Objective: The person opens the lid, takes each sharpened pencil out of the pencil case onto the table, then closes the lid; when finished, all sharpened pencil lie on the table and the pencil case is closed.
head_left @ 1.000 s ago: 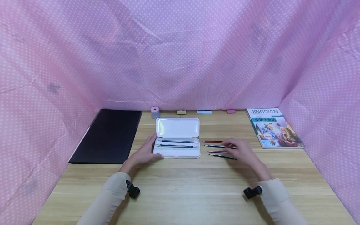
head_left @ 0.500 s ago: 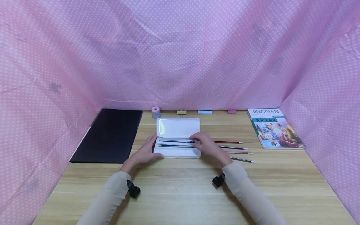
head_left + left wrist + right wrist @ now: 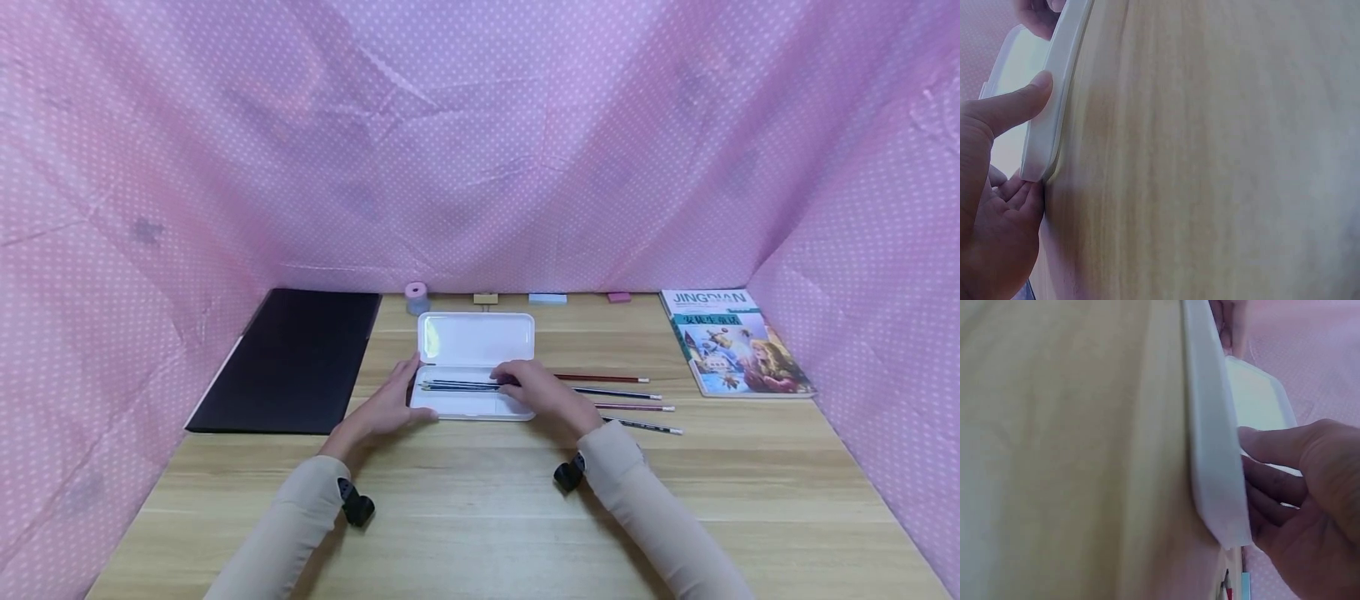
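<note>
A white pencil case (image 3: pixel 465 407) lies on the table with its lid (image 3: pixel 477 337) raised at the back. My left hand (image 3: pixel 386 404) grips its left end. In the left wrist view the thumb presses the front wall of the case (image 3: pixel 1054 119), while the fingers lie round the end. My right hand (image 3: pixel 542 390) reaches over the right part of the case, fingers curled on the dark pencils (image 3: pixel 459 385), which lie close together inside. The right wrist view has that hand's thumb and fingers (image 3: pixel 1275 478) over the case wall; the pencils are hidden there.
Several pencils (image 3: pixel 618 392) lie on the table right of the case, partly behind my right forearm. A black folder (image 3: pixel 288 362) is at left, a magazine (image 3: pixel 738 346) at right. Along the back stand a pink-and-grey cylinder (image 3: pixel 416 298), a binder clip (image 3: pixel 485 298) and small blocks (image 3: pixel 547 298).
My right hand has moved left from the loose pencils to the case. The pencils inside, earlier spread apart, now lie closer together. My left hand has stayed on the case.
</note>
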Demonstrator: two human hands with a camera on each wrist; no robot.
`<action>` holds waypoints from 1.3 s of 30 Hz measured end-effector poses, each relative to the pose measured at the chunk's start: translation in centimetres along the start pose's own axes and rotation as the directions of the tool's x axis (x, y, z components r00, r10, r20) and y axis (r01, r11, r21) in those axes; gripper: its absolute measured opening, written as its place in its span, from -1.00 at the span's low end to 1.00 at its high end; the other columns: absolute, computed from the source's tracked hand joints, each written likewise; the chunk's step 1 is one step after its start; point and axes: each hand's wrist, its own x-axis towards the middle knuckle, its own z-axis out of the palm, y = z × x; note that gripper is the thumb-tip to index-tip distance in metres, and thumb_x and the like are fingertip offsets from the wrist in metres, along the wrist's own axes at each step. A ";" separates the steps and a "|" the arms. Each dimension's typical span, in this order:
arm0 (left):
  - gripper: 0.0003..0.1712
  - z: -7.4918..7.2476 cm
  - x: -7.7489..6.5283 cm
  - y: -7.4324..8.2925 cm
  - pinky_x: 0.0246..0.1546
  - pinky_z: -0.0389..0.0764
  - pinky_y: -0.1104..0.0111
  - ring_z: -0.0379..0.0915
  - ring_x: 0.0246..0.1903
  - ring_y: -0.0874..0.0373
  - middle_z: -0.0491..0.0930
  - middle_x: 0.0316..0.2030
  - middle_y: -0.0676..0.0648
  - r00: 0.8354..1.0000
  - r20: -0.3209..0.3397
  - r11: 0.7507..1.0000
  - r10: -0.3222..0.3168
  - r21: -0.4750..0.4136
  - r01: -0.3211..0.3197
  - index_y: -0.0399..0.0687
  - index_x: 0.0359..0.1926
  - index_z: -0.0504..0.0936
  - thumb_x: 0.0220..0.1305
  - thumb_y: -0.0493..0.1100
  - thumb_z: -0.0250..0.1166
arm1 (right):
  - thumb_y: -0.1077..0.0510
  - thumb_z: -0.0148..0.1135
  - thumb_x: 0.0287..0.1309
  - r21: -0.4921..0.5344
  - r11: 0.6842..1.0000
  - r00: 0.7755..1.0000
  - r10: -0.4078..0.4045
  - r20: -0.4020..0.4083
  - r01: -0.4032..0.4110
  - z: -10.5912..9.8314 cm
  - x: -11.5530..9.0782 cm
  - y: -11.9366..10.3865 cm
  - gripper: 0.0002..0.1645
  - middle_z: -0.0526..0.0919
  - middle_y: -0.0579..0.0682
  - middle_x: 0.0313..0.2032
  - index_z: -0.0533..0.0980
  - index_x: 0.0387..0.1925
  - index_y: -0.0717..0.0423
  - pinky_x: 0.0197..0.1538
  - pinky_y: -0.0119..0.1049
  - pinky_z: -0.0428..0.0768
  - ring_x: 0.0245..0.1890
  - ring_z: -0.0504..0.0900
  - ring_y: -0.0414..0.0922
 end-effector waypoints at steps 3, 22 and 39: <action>0.31 0.0 0.0 0.0 0.30 -0.10 0.01 -0.11 0.32 0.03 -0.01 0.32 -0.05 1.000 -0.002 1.000 0.001 -0.003 -0.001 0.21 0.44 -0.30 -0.12 0.17 0.44 | 0.26 0.15 0.19 0.029 0.999 0.999 0.041 0.028 -0.041 -0.3 0.3 -0.1 -0.72 0.60 -0.09 -0.21 0.54 -0.04 0.10 -0.04 -0.31 0.49 -0.18 0.51 -0.22; 0.30 0.2 -0.1 -0.1 0.30 -0.12 -0.02 -0.21 0.36 0.00 -0.12 0.38 -0.04 1.000 0.003 1.000 -0.023 0.001 0.023 0.27 0.43 -0.32 -0.11 0.19 0.43 | 0.23 0.19 0.17 0.123 0.992 0.998 0.019 -0.059 -0.011 -1.1 -0.2 0.3 -0.82 0.59 -0.17 -0.28 0.62 -0.21 -0.02 -0.19 -0.35 0.50 -0.28 0.49 -0.24; 0.30 0.1 -0.2 0.0 0.31 -0.10 0.02 -0.16 0.35 0.03 -0.05 0.36 -0.03 1.000 -0.004 1.000 -0.007 -0.007 0.007 0.22 0.44 -0.31 -0.10 0.16 0.44 | 0.13 0.22 0.15 0.054 0.998 0.981 0.025 -0.192 -0.015 -6.3 -9.8 4.0 -0.84 0.59 -0.19 -0.30 0.62 -0.22 -0.11 -0.25 -0.32 0.52 -0.31 0.51 -0.23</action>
